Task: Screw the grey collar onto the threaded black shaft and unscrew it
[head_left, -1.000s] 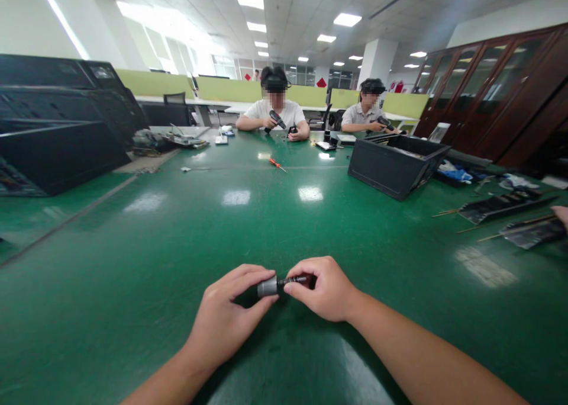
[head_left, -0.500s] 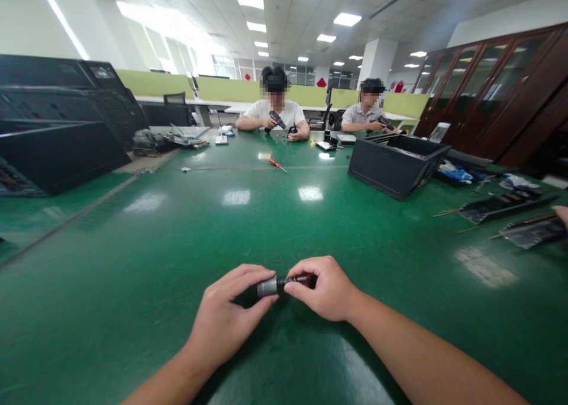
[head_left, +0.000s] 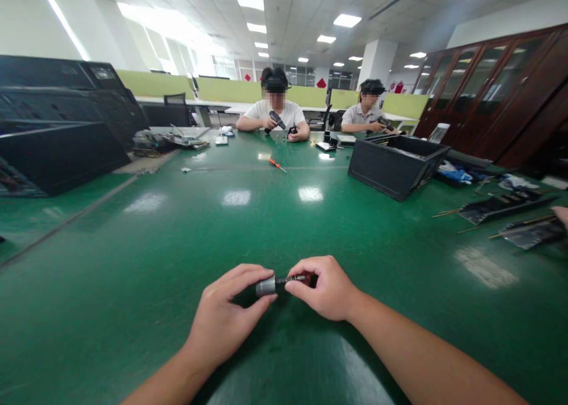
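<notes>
Near the front of the green table, my left hand point(head_left: 231, 316) is closed around a short grey metal cylinder point(head_left: 266, 286), thumb below and fingers above. A thin dark shaft with ring-like marks point(head_left: 281, 281) sticks out of the cylinder's right end. My right hand point(head_left: 323, 289) pinches this shaft between thumb and forefinger; its other fingers are curled behind. The piece lies nearly level, just over the tabletop. I cannot tell exactly what kind of part it is.
An orange-handled screwdriver point(head_left: 276, 164) lies ahead on the green table point(head_left: 199, 227). A black bin point(head_left: 381, 168) stands right of it, with metal strips point(head_left: 501, 206) nearer. Dark casings point(head_left: 66, 156) fill the left. Two people point(head_left: 290, 112) hold power drills across the table.
The cylinder and its shaft have shifted very slightly left between my hands. Both hands keep nearly the same place and grip.
</notes>
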Tool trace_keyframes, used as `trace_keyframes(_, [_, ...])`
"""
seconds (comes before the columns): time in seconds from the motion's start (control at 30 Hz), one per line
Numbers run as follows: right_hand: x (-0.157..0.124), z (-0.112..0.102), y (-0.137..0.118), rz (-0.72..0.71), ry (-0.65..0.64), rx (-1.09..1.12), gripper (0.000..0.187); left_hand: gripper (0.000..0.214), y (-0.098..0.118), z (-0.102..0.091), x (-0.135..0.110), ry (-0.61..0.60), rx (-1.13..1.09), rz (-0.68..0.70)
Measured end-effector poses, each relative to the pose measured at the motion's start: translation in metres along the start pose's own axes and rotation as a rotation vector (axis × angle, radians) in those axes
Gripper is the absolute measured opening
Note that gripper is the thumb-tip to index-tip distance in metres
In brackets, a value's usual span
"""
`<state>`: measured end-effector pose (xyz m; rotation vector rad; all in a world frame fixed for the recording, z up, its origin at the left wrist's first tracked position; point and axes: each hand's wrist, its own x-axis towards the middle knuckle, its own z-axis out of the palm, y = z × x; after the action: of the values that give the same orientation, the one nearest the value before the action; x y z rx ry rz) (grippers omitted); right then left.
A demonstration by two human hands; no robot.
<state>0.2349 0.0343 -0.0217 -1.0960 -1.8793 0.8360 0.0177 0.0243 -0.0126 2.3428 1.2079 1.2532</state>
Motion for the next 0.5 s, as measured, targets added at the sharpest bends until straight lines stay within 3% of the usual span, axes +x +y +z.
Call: trace_keyframes(0.5, [0.0004, -0.0013, -0.0011, 0.012, 0.004, 0.011, 0.012, 0.019, 0.0024, -0.0017, 0.0012, 0.013, 0.0, -0.001])
